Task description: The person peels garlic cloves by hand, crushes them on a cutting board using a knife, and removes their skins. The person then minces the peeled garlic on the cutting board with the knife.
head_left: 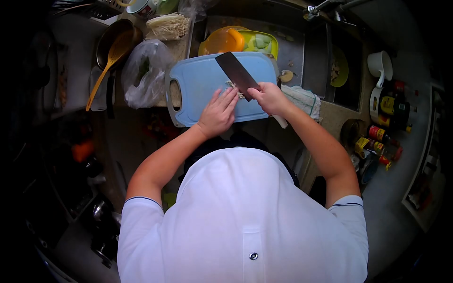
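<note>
A person in a white short-sleeved shirt works a broad, dark-bladed cleaver (236,73) over small, pale chopped bits (240,95) on a light blue cutting board (200,78) in a dim kitchen. The blade slants across the board, its far end pointing forward and left, its pale handle jutting out below the right hand (270,98). That hand's grip is closed around the cleaver where blade meets handle; the left hand (218,112) lies open, fingers extended over the bits beside the blade. The board rests at the front of the surface (336,117), near a sink (295,45). Beyond it sit an orange container (222,41) and a yellow-green tray (275,47) of pale green pieces. At left are white, thin-stemmed mushrooms (167,26), a clear plastic bag (150,78) and a pot (101,48) with an orange slotted spoon (114,53); at right, a cloth (303,101) and assorted bottles (376,133).
</note>
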Available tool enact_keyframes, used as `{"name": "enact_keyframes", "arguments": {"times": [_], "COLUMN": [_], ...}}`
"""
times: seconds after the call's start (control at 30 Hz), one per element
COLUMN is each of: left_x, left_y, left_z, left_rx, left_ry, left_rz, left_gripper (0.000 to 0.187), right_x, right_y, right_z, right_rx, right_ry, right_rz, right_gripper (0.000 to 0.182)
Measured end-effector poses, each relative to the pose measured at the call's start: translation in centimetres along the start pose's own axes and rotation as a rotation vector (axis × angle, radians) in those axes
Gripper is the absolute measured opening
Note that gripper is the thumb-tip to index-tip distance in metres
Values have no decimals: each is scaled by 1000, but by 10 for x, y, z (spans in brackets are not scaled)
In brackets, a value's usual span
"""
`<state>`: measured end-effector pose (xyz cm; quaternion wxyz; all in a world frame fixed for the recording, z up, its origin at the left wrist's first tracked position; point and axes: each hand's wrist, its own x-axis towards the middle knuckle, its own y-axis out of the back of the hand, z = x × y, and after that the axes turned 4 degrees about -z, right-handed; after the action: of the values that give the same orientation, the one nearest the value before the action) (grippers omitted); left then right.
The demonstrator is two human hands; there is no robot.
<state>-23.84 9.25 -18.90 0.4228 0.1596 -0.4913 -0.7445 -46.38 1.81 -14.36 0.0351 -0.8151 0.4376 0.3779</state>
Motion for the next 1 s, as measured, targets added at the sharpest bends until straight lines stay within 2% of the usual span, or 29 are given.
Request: {"name": "enact_keyframes", "arguments": {"times": [0.13,0.2,0.33,0.43,0.5,0.53,0.6,0.63,0.7,0.73,0.77,0.83,0.87,1.0], "left_x": [0,9,0,1,7,5,-4,-7,-7,-2,4,21,24,30], "left_y": [4,10,7,15,12,15,28,40,73,84,82,76,73,54], "left_z": [2,6,-4,-4,-8,-9,-9,-8,-1,0,-1,-6,-9,-23], "left_rx": [-5,27,84,66,39,42,-25,-23,-62,-76,-75,-194,-125,-115], "left_ry": [9,-134,-108,-53,-51,-54,-73,-81,-141,-145,-146,-164,-153,-144], "left_rz": [55,14,-34,46,17,16,57,54,193,143,141,-161,-317,-479], "left_gripper": [58,56,54,52,51,51,51,51,51,49,49,49,56,65], "right_x": [-3,-2,-4,-2,10,6,-15,-23,-37,-39,-40,-42,-41,-45], "right_y": [0,0,2,-7,-17,-16,-14,-14,-17,-21,-23,-25,-27,-27], "right_z": [1,1,-5,6,28,25,11,8,6,12,16,18,20,24], "right_rx": [19,63,123,88,-22,-21,-460,-456,-704,-763,-761,-873,-871,-932], "right_ry": [-15,8,-71,-15,299,301,405,404,529,616,616,703,701,715], "right_rz": [20,0,-17,17,154,157,293,302,330,375,377,363,368,383], "right_gripper": [36,36,35,32,27,27,20,20,26,35,35,33,33,30]}}
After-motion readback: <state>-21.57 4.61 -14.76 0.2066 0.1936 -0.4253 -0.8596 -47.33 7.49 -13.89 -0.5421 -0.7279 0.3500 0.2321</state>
